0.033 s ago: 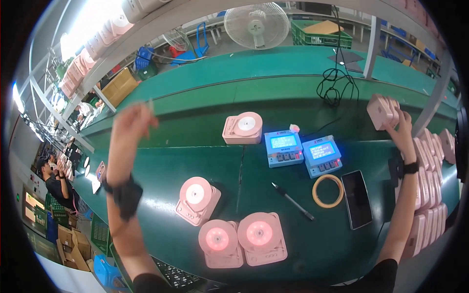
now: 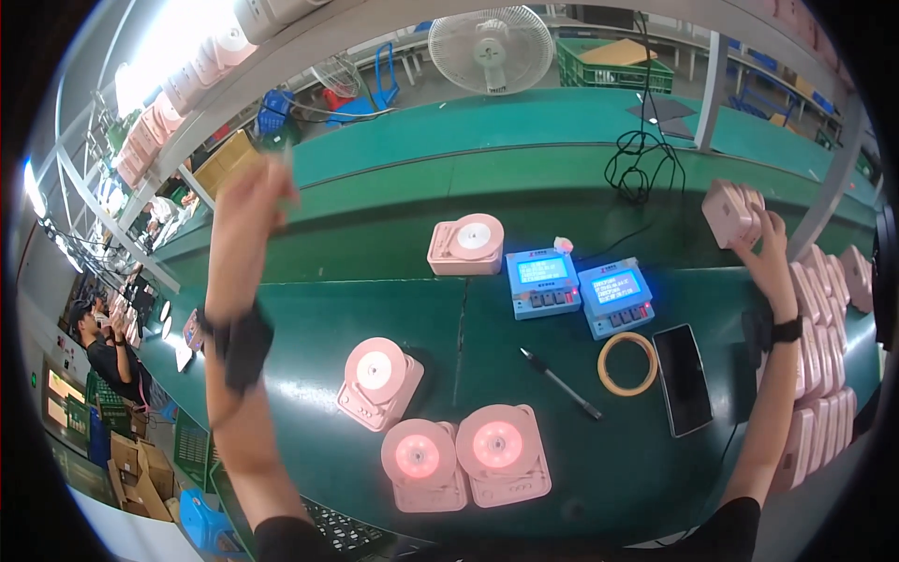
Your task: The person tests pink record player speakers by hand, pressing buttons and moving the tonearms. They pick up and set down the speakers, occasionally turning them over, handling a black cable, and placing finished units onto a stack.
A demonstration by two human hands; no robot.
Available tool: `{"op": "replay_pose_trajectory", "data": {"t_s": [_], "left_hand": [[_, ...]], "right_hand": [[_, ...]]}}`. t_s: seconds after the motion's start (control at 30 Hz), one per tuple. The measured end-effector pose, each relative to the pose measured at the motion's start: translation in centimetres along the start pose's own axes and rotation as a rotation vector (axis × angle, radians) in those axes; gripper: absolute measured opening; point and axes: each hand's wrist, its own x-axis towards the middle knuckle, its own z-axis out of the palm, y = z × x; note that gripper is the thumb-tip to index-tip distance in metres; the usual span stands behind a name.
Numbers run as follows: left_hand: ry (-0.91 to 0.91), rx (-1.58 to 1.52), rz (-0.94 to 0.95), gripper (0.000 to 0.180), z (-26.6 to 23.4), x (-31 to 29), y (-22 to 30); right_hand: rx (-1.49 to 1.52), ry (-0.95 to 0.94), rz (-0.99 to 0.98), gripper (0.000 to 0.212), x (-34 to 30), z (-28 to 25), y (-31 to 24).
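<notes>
My left hand (image 2: 255, 195) is raised over the left of the bench, blurred, its fingers curled together. Something thin and pale seems to stick up from the fingertips, too smeared to name. At the far right, my right hand (image 2: 770, 248) grips a pink record-player-shaped device (image 2: 729, 215), which appears to be turned on its side. Two similar devices with glowing red discs, a left one (image 2: 419, 459) and a right one (image 2: 498, 450), stand side by side near me. Another pink player (image 2: 375, 379) with a white-centred disc lies behind them, and one more (image 2: 468, 242) is farther back.
Two blue testers with lit screens, one (image 2: 543, 281) left of the other (image 2: 615, 295), stand mid-bench. A pen (image 2: 560, 382), tape roll (image 2: 627, 365) and phone (image 2: 684, 379) lie nearer. Stacked pink devices (image 2: 819, 375) line the right. Black cable (image 2: 641, 164) hangs behind; a fan (image 2: 490, 51) stands beyond.
My left hand has risen a little, away from the bench. My right hand and the pink device in it have hardly moved.
</notes>
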Motion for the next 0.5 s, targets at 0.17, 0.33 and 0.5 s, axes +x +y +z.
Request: {"op": "replay_pose_trajectory", "data": {"t_s": [0.17, 0.33, 0.5], "left_hand": [[0.183, -0.354, 0.035, 0.036, 4.0, 11.0, 0.9], [0.37, -0.165, -0.182, 0.036, 5.9, 11.8, -1.8], [-0.215, 0.337, 0.096, 0.046, 11.5, 6.9, -12.1]], "right_hand": [[0.196, -0.203, -0.152, 0.073, -6.6, -6.8, -14.2], [0.13, -0.42, -0.124, 0.077, -13.8, -11.5, -16.9], [0.226, -0.54, -0.067, 0.075, -20.0, -12.5, -17.0]]}}
